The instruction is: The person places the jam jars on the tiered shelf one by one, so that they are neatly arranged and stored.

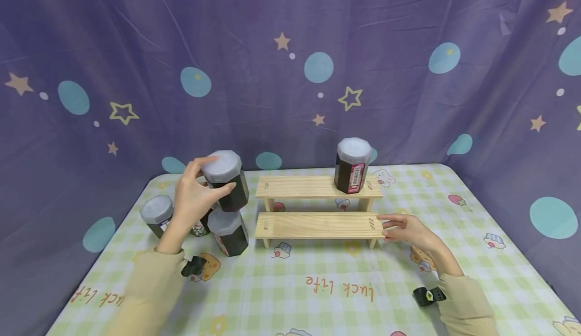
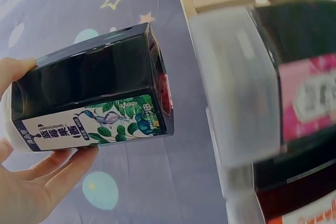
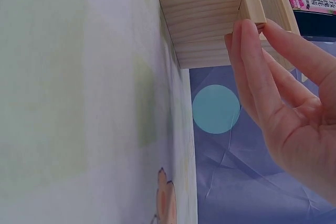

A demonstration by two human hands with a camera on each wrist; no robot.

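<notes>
My left hand [image 1: 192, 194] grips a dark, many-sided jam jar [image 1: 236, 192] with a whitish lid, thumb on one side and fingers on the other. The jar is raised above other jars at the left; its label [image 2: 89, 124] shows green leaves in the left wrist view. At the right end of a two-step wooden stand [image 1: 317, 225], my right hand [image 1: 408, 231] pinches the lower board between thumb and fingertips. On the upper step, near its right end, another jar [image 1: 351, 167] with a pink label stands upright.
Below the raised jar stands a jar [image 1: 231, 237] on the checkered tablecloth [image 1: 272, 285]. Further left is another jar [image 1: 156, 211], and one [image 1: 199, 228] is partly hidden behind my left hand. A purple curtain [image 1: 254, 33] hangs behind the table.
</notes>
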